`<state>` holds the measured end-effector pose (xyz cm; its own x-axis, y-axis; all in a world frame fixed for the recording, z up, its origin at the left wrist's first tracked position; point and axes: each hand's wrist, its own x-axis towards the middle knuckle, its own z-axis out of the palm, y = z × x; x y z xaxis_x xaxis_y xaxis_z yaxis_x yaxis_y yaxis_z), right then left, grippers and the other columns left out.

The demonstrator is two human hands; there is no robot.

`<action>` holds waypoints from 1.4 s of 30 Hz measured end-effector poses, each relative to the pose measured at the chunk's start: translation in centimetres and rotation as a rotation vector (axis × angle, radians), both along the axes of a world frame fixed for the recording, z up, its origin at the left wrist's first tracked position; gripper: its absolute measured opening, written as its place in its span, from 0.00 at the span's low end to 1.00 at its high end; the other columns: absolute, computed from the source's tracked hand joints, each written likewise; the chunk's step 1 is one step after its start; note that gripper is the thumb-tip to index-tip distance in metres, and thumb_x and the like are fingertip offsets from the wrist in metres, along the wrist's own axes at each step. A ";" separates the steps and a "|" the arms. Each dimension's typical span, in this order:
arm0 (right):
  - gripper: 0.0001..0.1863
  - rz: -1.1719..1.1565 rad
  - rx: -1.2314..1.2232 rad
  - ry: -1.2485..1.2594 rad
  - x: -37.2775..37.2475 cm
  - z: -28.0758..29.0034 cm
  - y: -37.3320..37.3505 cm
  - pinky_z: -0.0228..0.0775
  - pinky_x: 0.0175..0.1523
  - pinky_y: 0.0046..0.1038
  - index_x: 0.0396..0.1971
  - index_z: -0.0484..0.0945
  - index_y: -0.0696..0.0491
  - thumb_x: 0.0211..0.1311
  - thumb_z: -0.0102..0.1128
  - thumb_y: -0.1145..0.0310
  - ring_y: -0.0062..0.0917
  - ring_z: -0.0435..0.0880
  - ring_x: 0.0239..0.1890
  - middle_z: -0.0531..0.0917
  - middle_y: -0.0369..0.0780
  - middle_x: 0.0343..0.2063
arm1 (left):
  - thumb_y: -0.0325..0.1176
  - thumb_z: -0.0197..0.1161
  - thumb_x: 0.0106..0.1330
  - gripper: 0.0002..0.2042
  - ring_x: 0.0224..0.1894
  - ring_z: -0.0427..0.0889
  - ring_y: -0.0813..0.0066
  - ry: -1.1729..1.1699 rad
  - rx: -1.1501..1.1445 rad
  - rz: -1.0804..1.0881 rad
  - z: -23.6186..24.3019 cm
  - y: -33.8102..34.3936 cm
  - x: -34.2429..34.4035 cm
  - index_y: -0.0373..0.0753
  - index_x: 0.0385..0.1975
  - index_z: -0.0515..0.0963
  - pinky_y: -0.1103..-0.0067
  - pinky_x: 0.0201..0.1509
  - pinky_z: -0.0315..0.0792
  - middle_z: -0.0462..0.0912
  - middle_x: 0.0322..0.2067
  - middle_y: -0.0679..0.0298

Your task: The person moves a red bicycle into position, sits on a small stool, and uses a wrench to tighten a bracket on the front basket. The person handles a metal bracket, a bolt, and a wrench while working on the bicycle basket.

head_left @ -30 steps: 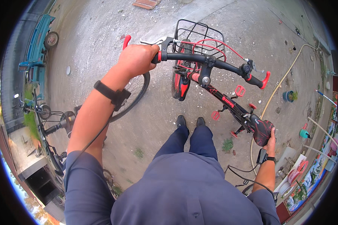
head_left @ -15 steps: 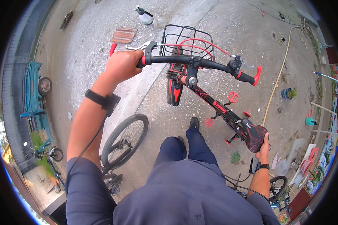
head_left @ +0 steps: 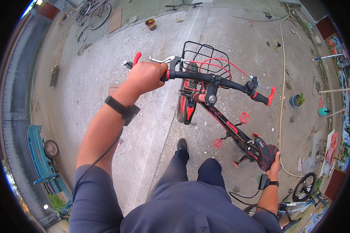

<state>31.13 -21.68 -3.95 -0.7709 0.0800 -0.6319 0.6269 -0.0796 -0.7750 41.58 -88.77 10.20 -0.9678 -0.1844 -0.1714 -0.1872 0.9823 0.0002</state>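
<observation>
A small black and red bicycle [head_left: 231,127] stands in front of me to the right. My left hand [head_left: 148,76] is closed around the left grip of its handlebar [head_left: 192,76], behind the silver brake lever [head_left: 163,59]. With my right hand [head_left: 275,167] I hold the rear of the black saddle [head_left: 266,155], fingers partly hidden beneath it. A black wire basket [head_left: 209,55] sits ahead of the handlebar, with red cables curving across it. Below it, the front wheel [head_left: 181,108] has a black and red mudguard. Red pedals [head_left: 244,117] stick out beside the frame.
A yellowish hose [head_left: 282,77] runs along the ground at right, near a potted plant [head_left: 297,99]. Another bicycle [head_left: 305,188] stands behind at lower right. A teal cart [head_left: 41,155] is at left. Ahead are a rusty bucket [head_left: 151,25] and a bicycle lying down [head_left: 99,16].
I have stepped forward with the bicycle, both hands keeping their hold. The ground has slid back, the bicycle wheel at my left has left view, and more ground ahead shows.
</observation>
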 end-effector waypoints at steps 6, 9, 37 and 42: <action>0.33 -0.062 -0.078 -0.009 -3.6 -0.5 -5.0 0.78 0.63 0.36 0.61 0.76 0.57 0.74 0.54 0.41 0.34 0.85 0.55 0.84 0.44 0.57 | 0.34 0.69 0.55 0.09 0.33 0.87 0.55 0.022 0.003 -0.084 0.7 -5.4 -10.7 0.42 0.33 0.78 0.62 0.39 0.80 0.85 0.27 0.59; 0.33 -0.080 -0.139 -0.033 -5.6 -0.4 -6.9 0.77 0.63 0.36 0.61 0.76 0.57 0.74 0.54 0.41 0.34 0.85 0.56 0.83 0.44 0.57 | 0.35 0.69 0.55 0.10 0.33 0.87 0.55 0.010 0.014 -0.117 1.3 -7.6 -16.4 0.42 0.34 0.78 0.62 0.38 0.80 0.85 0.28 0.58; 0.47 -0.572 -0.212 -0.022 -44.1 -3.1 -47.7 0.71 0.69 0.44 0.68 0.67 0.62 0.70 0.50 0.32 0.43 0.80 0.61 0.76 0.51 0.63 | 0.39 0.71 0.56 0.13 0.34 0.87 0.55 0.049 0.093 -0.370 -2.2 -36.3 -84.7 0.42 0.37 0.78 0.62 0.37 0.79 0.86 0.30 0.59; 0.48 -0.649 0.008 -0.099 -54.7 -5.1 -55.2 0.72 0.67 0.42 0.68 0.67 0.63 0.69 0.51 0.31 0.42 0.80 0.60 0.76 0.50 0.63 | 0.39 0.69 0.57 0.13 0.34 0.87 0.55 -0.012 0.109 -0.327 -3.6 -42.4 -96.7 0.41 0.38 0.78 0.62 0.37 0.79 0.85 0.30 0.58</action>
